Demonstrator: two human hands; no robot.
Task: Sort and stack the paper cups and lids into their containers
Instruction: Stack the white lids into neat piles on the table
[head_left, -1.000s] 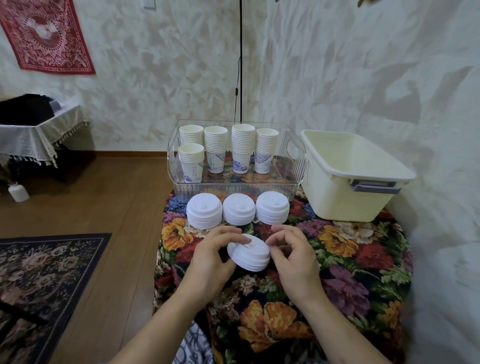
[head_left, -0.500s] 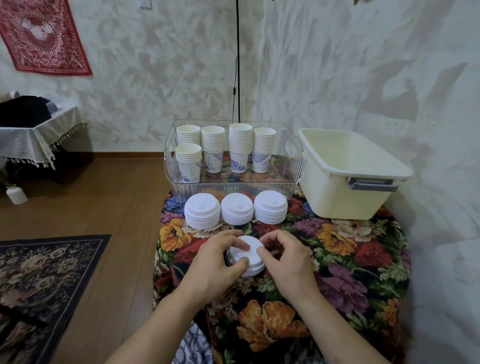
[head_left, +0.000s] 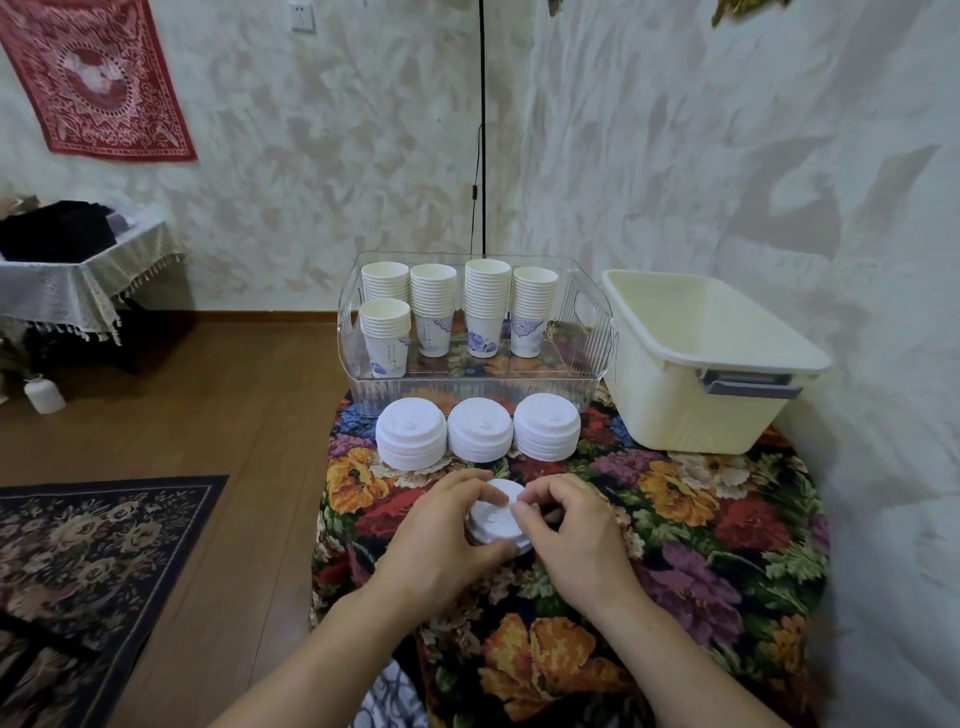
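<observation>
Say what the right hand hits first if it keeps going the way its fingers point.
The right hand already grips the lid stack; its fingers point left, so beyond the lids it would likely meet the left hand.

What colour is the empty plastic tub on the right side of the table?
Cream, with a grey handle, seen in the head view: tub.

Most of the small lid stack (head_left: 496, 512) beneath both hands' curled fingers (head_left: 524, 519); forearms cut by the bottom edge.
</observation>
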